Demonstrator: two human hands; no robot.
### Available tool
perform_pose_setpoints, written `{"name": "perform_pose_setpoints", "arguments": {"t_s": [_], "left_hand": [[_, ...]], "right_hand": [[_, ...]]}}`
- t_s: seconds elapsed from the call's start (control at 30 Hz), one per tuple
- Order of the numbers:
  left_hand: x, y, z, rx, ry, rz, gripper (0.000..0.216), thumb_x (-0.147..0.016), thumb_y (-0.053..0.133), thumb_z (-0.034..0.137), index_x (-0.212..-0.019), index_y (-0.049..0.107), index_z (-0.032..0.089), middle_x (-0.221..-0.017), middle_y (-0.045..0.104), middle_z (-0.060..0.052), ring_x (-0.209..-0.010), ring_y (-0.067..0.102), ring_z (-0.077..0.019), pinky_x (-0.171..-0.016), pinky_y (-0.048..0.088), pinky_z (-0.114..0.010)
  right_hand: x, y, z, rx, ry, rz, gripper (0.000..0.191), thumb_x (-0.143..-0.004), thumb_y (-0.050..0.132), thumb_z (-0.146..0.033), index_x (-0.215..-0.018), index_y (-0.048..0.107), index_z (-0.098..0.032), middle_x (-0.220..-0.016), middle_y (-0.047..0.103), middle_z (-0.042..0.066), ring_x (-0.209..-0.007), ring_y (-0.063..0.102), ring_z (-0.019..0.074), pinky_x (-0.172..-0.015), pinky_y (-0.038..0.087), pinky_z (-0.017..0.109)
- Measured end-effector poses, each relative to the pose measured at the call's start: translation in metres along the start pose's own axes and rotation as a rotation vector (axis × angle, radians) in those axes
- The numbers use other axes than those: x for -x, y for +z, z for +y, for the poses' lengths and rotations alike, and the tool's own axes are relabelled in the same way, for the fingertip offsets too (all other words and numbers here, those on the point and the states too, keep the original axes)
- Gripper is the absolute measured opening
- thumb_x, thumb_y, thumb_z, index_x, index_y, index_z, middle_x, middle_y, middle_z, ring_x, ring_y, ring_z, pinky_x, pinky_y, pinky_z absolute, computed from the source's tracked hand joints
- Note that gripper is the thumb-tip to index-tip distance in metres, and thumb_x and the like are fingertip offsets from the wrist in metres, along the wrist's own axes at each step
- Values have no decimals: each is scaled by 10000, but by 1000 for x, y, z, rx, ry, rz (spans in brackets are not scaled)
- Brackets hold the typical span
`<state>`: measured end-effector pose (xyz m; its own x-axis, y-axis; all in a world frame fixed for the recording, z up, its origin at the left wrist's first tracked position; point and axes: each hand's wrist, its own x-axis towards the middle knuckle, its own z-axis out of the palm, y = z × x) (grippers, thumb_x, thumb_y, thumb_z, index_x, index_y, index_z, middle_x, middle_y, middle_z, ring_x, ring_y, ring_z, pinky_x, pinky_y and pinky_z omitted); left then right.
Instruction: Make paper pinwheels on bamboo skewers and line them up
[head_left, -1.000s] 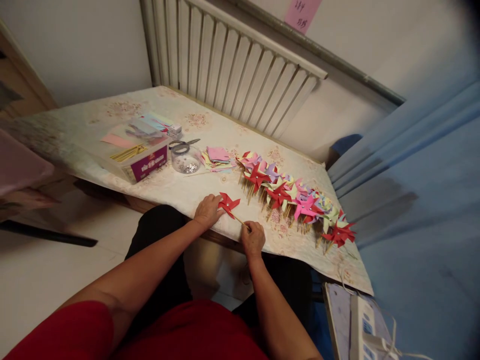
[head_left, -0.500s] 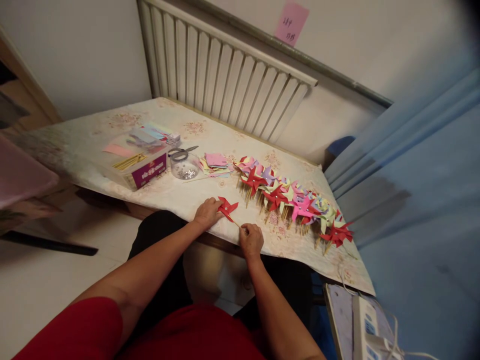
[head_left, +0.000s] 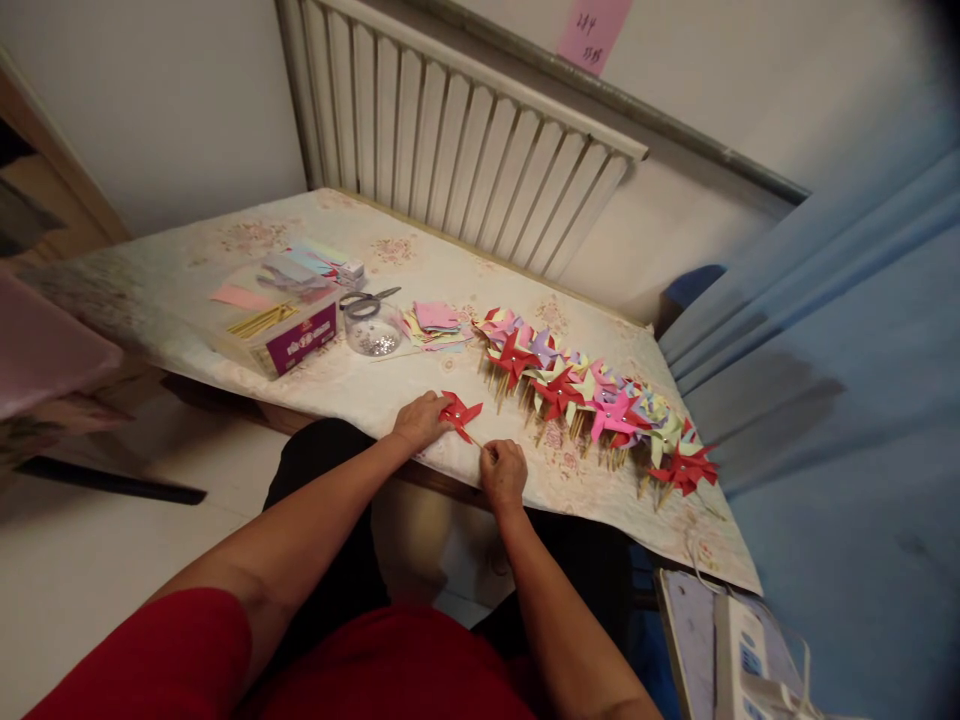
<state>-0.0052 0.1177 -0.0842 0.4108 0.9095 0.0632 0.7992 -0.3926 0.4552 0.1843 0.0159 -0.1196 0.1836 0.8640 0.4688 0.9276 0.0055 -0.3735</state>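
Observation:
A red paper pinwheel (head_left: pixel 459 412) on a thin wooden stick lies near the table's front edge. My left hand (head_left: pixel 420 420) is closed on the pinwheel's paper head from the left. My right hand (head_left: pixel 502 473) is closed, pinching the lower end of the stick. Beyond them a long row of finished pinwheels (head_left: pixel 600 400) in red, pink, yellow and purple lies across the flowered tablecloth (head_left: pixel 360 385).
At the back left stand a clear box with a purple label (head_left: pixel 289 330) holding sticks and paper, a small clear tub (head_left: pixel 371 330), scissors (head_left: pixel 367 298) and a stack of coloured paper squares (head_left: pixel 436 322). A radiator (head_left: pixel 465 150) runs behind. A blue curtain (head_left: pixel 847 380) hangs right.
My hands have drawn slightly closer together on the red pinwheel; the camera has shifted a little. Nothing else on the table has moved.

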Motion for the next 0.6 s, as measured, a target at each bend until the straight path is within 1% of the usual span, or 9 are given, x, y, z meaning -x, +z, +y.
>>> {"name": "perform_pose_setpoints", "arguments": {"t_s": [0.17,0.33,0.47,0.6], "left_hand": [[1,-2,1,-22,16,6,461,-842,599,474,-1260,601,281,-1123,604,-77,-1055,579,-254,-813,466,-332],[-1,-3,-1,-14,37,14,425,-836,615,465,-1238,619,328,-1113,601,-53,-1070,561,-237,-837,466,-308],[-5,-2,-1,18,71,13,430,-846,608,453,-1257,617,328,-1097,597,-44,-1057,560,-219,-874,459,-298],[-8,-1,1,55,125,-2,382,-873,581,444,-1236,638,341,-1105,604,-28,-1017,560,-186,-885,448,-273]], "right_hand": [[0,0,3,-16,-13,-7,170,-874,524,-164,-762,648,-194,-762,587,27,-788,502,185,-742,352,283],[0,-2,4,-32,-13,-18,175,-883,520,-166,-762,643,-196,-769,587,25,-801,504,182,-742,354,280],[0,-2,4,-45,-8,-24,180,-889,510,-161,-786,652,-198,-785,594,28,-812,508,185,-751,358,282],[0,-2,2,-44,-6,-27,175,-887,509,-154,-832,669,-199,-800,599,34,-826,507,190,-767,361,287]]}}
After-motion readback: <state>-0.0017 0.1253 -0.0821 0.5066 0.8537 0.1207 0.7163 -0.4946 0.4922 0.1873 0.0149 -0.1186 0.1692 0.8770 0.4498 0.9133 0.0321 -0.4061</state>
